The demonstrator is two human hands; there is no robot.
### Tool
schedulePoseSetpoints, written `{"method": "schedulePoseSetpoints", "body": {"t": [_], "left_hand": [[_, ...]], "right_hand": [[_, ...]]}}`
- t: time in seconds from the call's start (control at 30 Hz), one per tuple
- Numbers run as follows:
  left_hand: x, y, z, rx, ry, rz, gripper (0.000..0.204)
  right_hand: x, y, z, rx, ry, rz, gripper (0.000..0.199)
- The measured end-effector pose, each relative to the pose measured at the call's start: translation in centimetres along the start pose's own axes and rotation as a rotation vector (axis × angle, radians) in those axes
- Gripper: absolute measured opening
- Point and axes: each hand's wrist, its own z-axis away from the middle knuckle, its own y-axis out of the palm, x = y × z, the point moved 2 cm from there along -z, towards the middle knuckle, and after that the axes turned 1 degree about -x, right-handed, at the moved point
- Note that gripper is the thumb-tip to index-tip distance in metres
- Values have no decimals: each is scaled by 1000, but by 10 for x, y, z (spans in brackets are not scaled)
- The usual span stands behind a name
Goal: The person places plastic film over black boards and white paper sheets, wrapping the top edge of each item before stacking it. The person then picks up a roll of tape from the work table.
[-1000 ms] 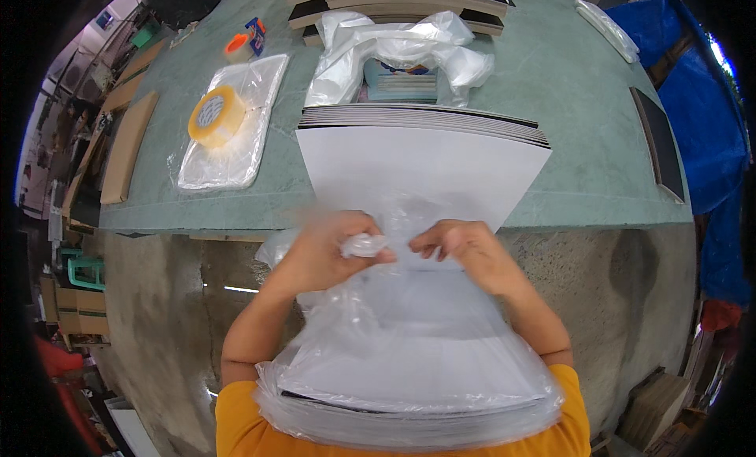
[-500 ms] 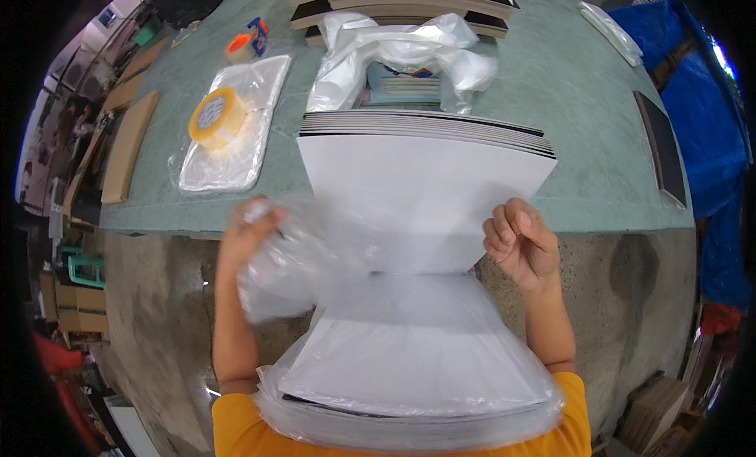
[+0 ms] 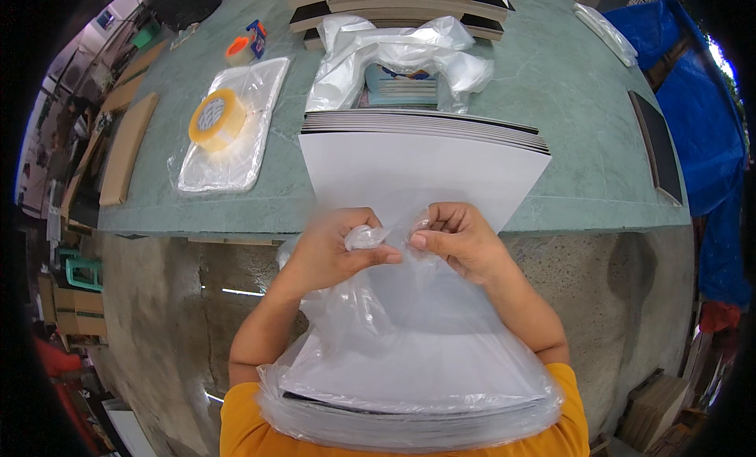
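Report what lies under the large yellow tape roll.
Under the yellow tape roll is a flat bundle of clear plastic on the green table. The patch directly beneath the roll is covered and cannot be seen.

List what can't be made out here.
All in the head view:
- Left hand: back edge blurred.
- Clear plastic: bunched part hidden inside that hand.
- Pale blue item: partly covered by crumpled white plastic and the white board stack.
- Far boards: cut off by the picture's top edge.

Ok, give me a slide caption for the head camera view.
Left hand and right hand hold clear plastic, a white-topped stack on the green table ahead.
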Motion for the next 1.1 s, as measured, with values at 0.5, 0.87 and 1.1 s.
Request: {"method": "schedulePoseSetpoints", "body": {"t": [0.5,0.87,1.1], "left_hand": [[-2,-71,37,-749,39,-253,28],[-38,-9,-4,-12,430,72,13],[-54,0,-10,-4,112,689,23]], "right_hand": [[9,-19,36,-69,-262,167,14],[77,6,43,-67,-868,1165,15],[60,32,37,418,-97,598,17]]}}
